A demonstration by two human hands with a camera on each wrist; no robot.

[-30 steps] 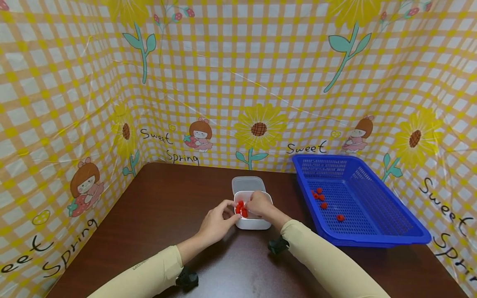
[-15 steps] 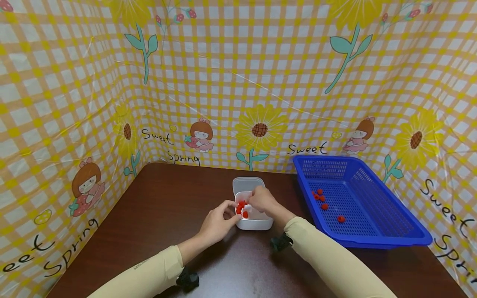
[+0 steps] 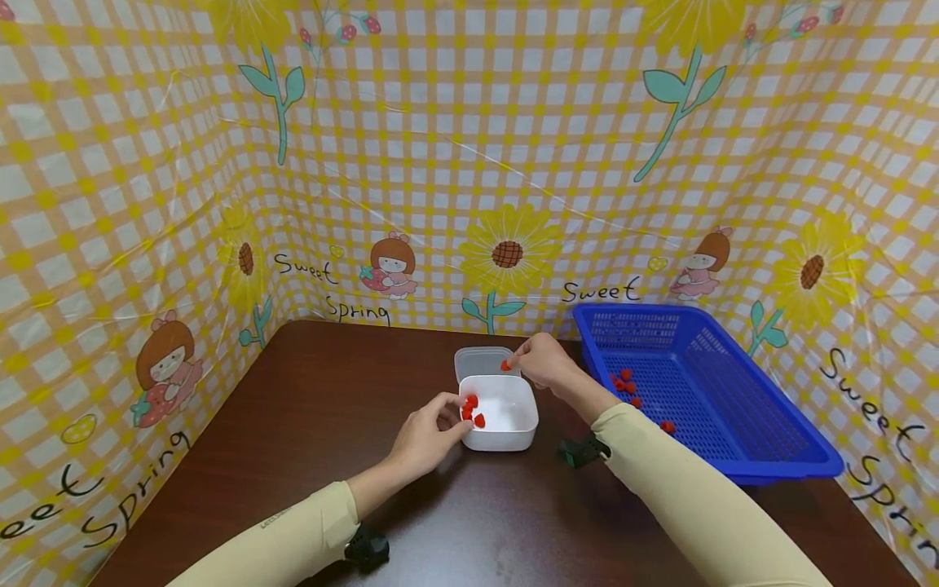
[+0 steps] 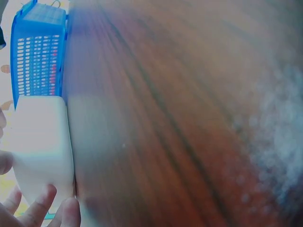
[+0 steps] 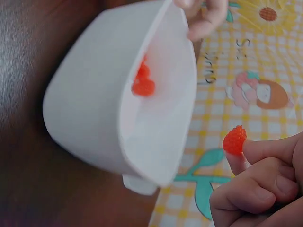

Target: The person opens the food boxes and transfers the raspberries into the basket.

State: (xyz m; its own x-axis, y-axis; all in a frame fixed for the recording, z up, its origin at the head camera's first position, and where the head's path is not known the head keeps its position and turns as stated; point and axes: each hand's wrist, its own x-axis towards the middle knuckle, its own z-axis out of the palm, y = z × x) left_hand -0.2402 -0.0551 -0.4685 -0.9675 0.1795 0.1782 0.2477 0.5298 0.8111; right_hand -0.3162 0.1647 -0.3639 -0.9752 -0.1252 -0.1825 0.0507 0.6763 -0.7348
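A white box [image 3: 506,438] stands on the table, several red raspberries [image 3: 471,403] at the left inside it. My left hand [image 3: 425,436] holds the box by its left side, fingers and thumb at the rim; its fingertips lie against the white wall in the left wrist view. Above the box's far right corner, my right hand [image 3: 544,363] pinches one raspberry [image 5: 234,140] between thumb and index finger, while the other fingers curl in. A translucent lid [image 3: 477,361] lies behind the box, partly hidden by it.
To the right stands a blue plastic basket [image 3: 778,471] with several more raspberries [image 3: 626,380] along its left side; my right arm covers part of it. A checked cloth [image 3: 440,187] hangs behind and at both sides of the dark wooden table [image 3: 293,424].
My right hand has come up out of the box and moved to the right, with a raspberry between its fingertips. My left hand has stayed at the box.
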